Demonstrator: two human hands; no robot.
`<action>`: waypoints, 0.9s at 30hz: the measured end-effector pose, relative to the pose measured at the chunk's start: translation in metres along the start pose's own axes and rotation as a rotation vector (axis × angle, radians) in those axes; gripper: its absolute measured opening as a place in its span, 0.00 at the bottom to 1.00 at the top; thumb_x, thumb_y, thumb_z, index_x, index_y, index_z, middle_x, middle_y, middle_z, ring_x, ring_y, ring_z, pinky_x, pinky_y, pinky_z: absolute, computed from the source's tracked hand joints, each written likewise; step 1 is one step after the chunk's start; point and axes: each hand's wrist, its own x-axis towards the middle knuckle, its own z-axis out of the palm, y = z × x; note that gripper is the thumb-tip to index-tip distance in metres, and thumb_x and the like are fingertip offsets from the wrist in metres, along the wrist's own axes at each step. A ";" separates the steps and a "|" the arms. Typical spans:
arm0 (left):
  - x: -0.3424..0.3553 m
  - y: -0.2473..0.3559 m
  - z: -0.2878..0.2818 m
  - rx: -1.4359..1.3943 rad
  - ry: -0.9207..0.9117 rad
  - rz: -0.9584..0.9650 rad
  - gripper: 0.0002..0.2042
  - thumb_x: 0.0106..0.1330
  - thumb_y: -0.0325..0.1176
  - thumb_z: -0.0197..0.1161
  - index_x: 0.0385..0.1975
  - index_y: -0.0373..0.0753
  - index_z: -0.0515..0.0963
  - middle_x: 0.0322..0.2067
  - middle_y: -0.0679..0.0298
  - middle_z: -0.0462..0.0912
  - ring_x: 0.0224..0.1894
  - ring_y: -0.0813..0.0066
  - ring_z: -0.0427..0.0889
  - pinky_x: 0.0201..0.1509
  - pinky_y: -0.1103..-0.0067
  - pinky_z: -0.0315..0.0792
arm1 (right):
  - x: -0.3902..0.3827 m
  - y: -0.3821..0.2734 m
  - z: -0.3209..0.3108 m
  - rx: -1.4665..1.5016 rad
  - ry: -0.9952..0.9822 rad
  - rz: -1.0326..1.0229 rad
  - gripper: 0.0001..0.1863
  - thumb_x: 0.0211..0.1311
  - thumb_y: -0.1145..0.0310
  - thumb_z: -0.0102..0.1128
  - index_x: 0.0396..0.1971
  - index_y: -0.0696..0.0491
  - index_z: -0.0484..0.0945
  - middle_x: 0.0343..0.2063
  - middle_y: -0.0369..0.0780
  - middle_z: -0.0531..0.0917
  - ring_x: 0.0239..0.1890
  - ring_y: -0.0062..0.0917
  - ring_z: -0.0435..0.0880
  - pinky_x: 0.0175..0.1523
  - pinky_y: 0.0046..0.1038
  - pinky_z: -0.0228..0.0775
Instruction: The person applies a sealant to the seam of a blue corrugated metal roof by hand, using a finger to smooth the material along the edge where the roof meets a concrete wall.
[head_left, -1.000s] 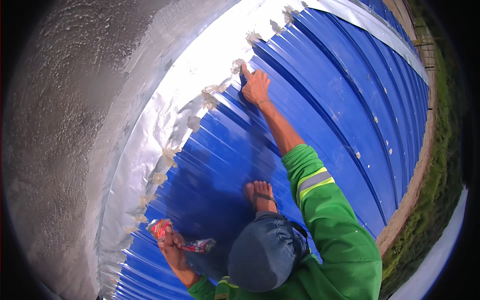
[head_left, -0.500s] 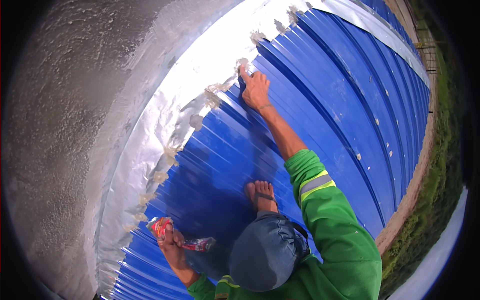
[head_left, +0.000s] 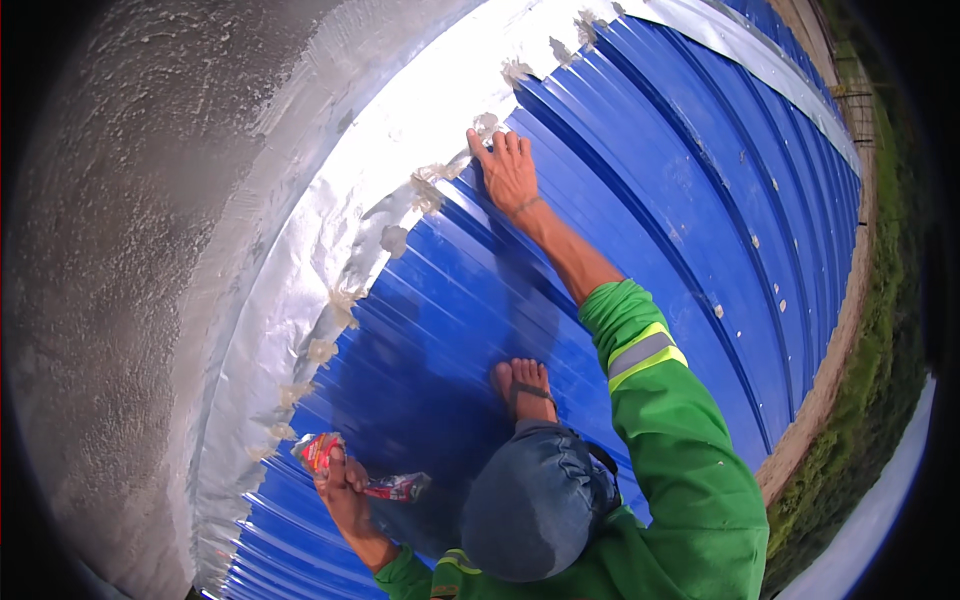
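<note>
A crumpled red-and-white plastic packet (head_left: 318, 452) is gripped in my left hand (head_left: 345, 500), low over the ribbed blue metal roof (head_left: 640, 200); the packet's loose end sticks out to the right past my fingers. My right hand (head_left: 510, 178) reaches far forward with fingers apart and nothing visible in it. Its fingertips rest where the shiny silver flashing strip (head_left: 265, 310) meets the roof sheet, just below a grey dab of sealant (head_left: 486, 123). More sealant patches (head_left: 428, 190) follow the strip's edge.
A rough grey cement wall (head_left: 150, 250) rises along the left. My sandalled foot (head_left: 525, 388) stands on the roof near the middle. Raised ribs run across the sheet. At far right lie the roof edge, a dirt strip and grass (head_left: 860, 400).
My right hand has drawn slightly back off the sealant dab, from a pointing index finger to more spread fingers. My left hand and the packet have barely moved.
</note>
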 end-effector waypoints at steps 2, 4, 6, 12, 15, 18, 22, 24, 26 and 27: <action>0.001 -0.002 -0.007 -0.020 0.000 -0.010 0.10 0.71 0.38 0.60 0.45 0.40 0.75 0.13 0.75 0.62 0.13 0.87 0.59 0.16 0.86 0.54 | -0.003 0.007 0.000 -0.049 -0.007 -0.050 0.25 0.65 0.69 0.48 0.62 0.47 0.70 0.37 0.41 0.74 0.44 0.33 0.69 0.52 0.38 0.58; 0.001 -0.002 -0.013 -0.043 0.005 -0.017 0.10 0.71 0.38 0.60 0.45 0.40 0.75 0.13 0.75 0.62 0.13 0.87 0.59 0.16 0.86 0.53 | -0.008 0.012 -0.001 -0.043 -0.031 -0.063 0.27 0.63 0.72 0.48 0.64 0.45 0.69 0.37 0.42 0.73 0.44 0.33 0.69 0.52 0.37 0.58; 0.001 0.000 -0.013 -0.038 -0.019 -0.034 0.10 0.71 0.38 0.60 0.45 0.40 0.75 0.13 0.75 0.62 0.13 0.87 0.59 0.16 0.86 0.53 | -0.014 0.020 0.000 -0.047 -0.053 -0.073 0.29 0.62 0.74 0.48 0.65 0.43 0.67 0.37 0.43 0.73 0.44 0.34 0.69 0.52 0.37 0.59; -0.002 0.000 -0.005 -0.008 -0.005 -0.026 0.11 0.72 0.37 0.59 0.48 0.40 0.75 0.13 0.75 0.62 0.13 0.87 0.59 0.16 0.86 0.54 | -0.021 0.007 -0.002 0.130 -0.092 0.139 0.35 0.54 0.76 0.50 0.66 0.40 0.67 0.37 0.43 0.71 0.41 0.37 0.67 0.47 0.40 0.57; -0.003 -0.001 0.000 0.009 -0.010 -0.019 0.11 0.72 0.37 0.59 0.49 0.40 0.75 0.13 0.75 0.62 0.13 0.87 0.59 0.16 0.85 0.55 | -0.015 -0.010 0.003 0.272 -0.209 0.300 0.35 0.52 0.72 0.55 0.65 0.43 0.67 0.38 0.48 0.72 0.44 0.42 0.68 0.47 0.43 0.56; -0.001 -0.001 0.002 -0.014 -0.040 -0.018 0.11 0.72 0.37 0.59 0.49 0.40 0.75 0.13 0.75 0.62 0.12 0.87 0.59 0.17 0.85 0.55 | -0.019 -0.020 0.014 0.275 -0.148 0.337 0.36 0.51 0.72 0.55 0.66 0.41 0.66 0.38 0.48 0.71 0.43 0.42 0.67 0.46 0.43 0.56; -0.003 0.003 0.002 0.002 0.001 -0.006 0.11 0.72 0.37 0.59 0.49 0.40 0.75 0.13 0.75 0.62 0.12 0.87 0.59 0.17 0.85 0.55 | -0.024 -0.009 0.005 0.262 -0.128 0.251 0.38 0.50 0.76 0.52 0.66 0.42 0.66 0.38 0.44 0.71 0.43 0.39 0.67 0.46 0.40 0.55; -0.001 0.002 0.003 0.002 -0.008 -0.033 0.12 0.72 0.38 0.60 0.49 0.40 0.75 0.13 0.75 0.62 0.12 0.88 0.59 0.17 0.86 0.55 | -0.023 -0.002 0.003 0.275 -0.154 0.290 0.38 0.50 0.76 0.52 0.67 0.42 0.65 0.38 0.44 0.71 0.43 0.39 0.67 0.46 0.40 0.55; 0.000 -0.001 0.003 0.002 -0.024 -0.030 0.12 0.71 0.38 0.60 0.49 0.40 0.75 0.13 0.75 0.62 0.12 0.87 0.59 0.17 0.86 0.55 | -0.016 0.005 0.004 0.274 -0.182 0.297 0.36 0.51 0.73 0.54 0.66 0.45 0.65 0.38 0.47 0.71 0.43 0.40 0.66 0.46 0.42 0.55; 0.000 -0.002 0.005 -0.002 -0.040 -0.020 0.12 0.71 0.38 0.60 0.48 0.40 0.75 0.13 0.75 0.62 0.12 0.87 0.59 0.17 0.86 0.55 | -0.017 0.002 0.005 0.249 -0.183 0.285 0.37 0.51 0.73 0.55 0.66 0.45 0.65 0.38 0.47 0.71 0.43 0.40 0.67 0.46 0.42 0.55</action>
